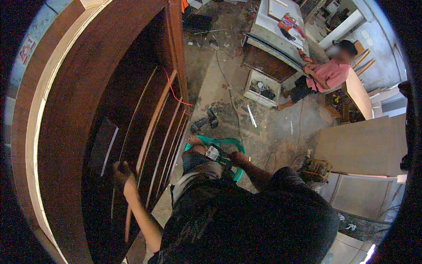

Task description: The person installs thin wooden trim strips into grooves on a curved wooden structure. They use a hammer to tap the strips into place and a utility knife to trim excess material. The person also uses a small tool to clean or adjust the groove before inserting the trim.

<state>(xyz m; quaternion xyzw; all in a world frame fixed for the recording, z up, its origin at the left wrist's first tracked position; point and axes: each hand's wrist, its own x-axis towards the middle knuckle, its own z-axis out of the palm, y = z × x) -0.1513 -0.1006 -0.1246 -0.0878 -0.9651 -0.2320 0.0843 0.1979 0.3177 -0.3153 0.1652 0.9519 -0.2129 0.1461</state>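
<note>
My left hand (124, 172) reaches into a dark brown wooden cabinet (57, 127), its fingers curled. Whatever it may hold is lost in the shadow. Just beyond it is a dark panel (102, 147) with a pale strip along one edge. My right hand (238, 158) is low by my lap, closed on the end of a dark, slim thing whose kind I cannot make out. Close to that hand is a small whitish patch or packet (212, 152). Beneath me shows a green plastic seat (239, 145).
Several wooden rails (151, 125) cross the cabinet, and a red cord (170, 86) hangs over its edge. Black shoes (205, 122), a cable (231, 97) and scraps lie on the floor. A person (329, 75) stands by a workbench (274, 44) and a white bin (252, 92).
</note>
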